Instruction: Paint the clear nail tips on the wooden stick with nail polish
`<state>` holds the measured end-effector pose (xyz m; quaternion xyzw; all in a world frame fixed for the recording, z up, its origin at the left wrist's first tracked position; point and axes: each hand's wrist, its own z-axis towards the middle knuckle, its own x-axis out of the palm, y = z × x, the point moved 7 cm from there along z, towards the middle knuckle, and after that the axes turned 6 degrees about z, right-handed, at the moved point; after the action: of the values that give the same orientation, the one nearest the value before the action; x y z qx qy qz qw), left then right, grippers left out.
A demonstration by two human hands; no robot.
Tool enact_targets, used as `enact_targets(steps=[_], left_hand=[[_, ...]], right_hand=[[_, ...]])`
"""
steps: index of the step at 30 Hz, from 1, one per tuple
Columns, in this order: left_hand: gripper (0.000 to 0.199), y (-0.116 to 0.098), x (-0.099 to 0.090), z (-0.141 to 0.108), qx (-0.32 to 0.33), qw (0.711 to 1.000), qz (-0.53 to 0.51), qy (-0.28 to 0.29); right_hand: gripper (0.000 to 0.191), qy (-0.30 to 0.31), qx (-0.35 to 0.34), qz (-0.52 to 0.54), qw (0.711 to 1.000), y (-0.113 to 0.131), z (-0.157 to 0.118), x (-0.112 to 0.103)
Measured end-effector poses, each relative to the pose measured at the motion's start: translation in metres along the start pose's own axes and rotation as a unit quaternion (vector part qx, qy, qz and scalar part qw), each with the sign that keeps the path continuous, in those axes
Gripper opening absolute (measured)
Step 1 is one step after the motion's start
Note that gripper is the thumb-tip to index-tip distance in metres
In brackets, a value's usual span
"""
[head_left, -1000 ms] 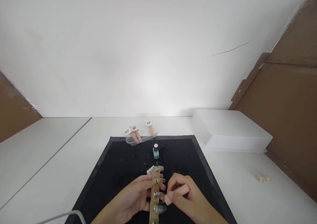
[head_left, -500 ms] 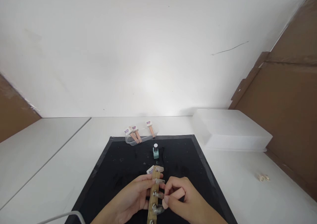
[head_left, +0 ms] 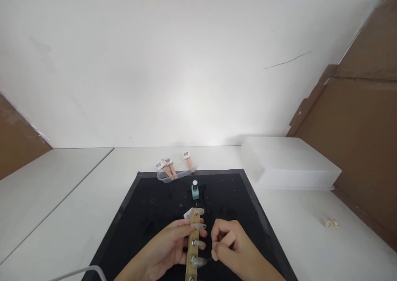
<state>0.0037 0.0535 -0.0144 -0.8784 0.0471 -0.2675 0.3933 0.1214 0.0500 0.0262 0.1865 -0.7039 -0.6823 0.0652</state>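
pale wood is seen in the head view: a narrow wooden strip (head_left: 190, 251) is held lengthwise above a black mat (head_left: 155, 214) by the left hand (head_left: 170, 248), its fingers curled around behind and its thumb pressed along the left edge, so that the strip is pinched between them. four clear nail tips (head_left: 199, 262) are carried on metal studs along the strip, all pointed to the right. a pale pink handle (head_left: 228, 238) is pinched between thumb and forefinger of the right hand (head_left: 237, 254), the other fingers folded in; a thin dark brush end (head_left: 209, 259) is directed at the lowest of the clear tips – whether contact is made cannot be told. a white-labelled piece (head_left: 187, 213) is partly hidden behind the strip's far end. beyond it a small teal bottle (head_left: 195, 192) with a white-topped cap is stood upright on the mat. at the mat's far edge, three pink sticks (head_left: 168, 172) with white labelled ends are rested in a clear tray (head_left: 167, 180). to the right, on the white table (head_left: 273, 206), a white box (head_left: 297, 177) is placed – small cream-coloured pieces (head_left: 328, 223) are set nearer.
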Motion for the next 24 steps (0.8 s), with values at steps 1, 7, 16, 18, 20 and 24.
enact_targets(steps=[1,7,16,18,20,24], left_hand=[[0.025,0.0,0.0,0.0,-0.002,1.0,-0.001,-0.004],[0.024,-0.001,0.002,-0.001,-0.004,1.0,0.016,-0.012],[0.025,0.0,0.0,0.0,-0.006,1.0,0.017,-0.011],[0.027,0.001,0.0,0.0,-0.006,1.0,0.018,-0.009],[0.028,0.0,0.0,0.0,-0.004,1.0,0.017,-0.01],[0.025,-0.001,0.002,-0.001,-0.003,1.0,0.017,-0.008]], right_hand=[[0.014,0.0,-0.002,0.009,1.0,0.001,0.0,0.0],[0.007,-0.009,-0.072,0.053,0.996,0.013,-0.009,-0.005],[0.007,0.044,-0.143,0.025,0.989,0.028,-0.013,0.002],[0.011,0.052,-0.154,0.032,0.986,0.031,-0.011,0.004],[0.015,0.052,-0.162,0.033,0.985,0.032,-0.01,0.004],[0.022,0.052,-0.16,0.027,0.985,0.03,-0.009,0.005]])
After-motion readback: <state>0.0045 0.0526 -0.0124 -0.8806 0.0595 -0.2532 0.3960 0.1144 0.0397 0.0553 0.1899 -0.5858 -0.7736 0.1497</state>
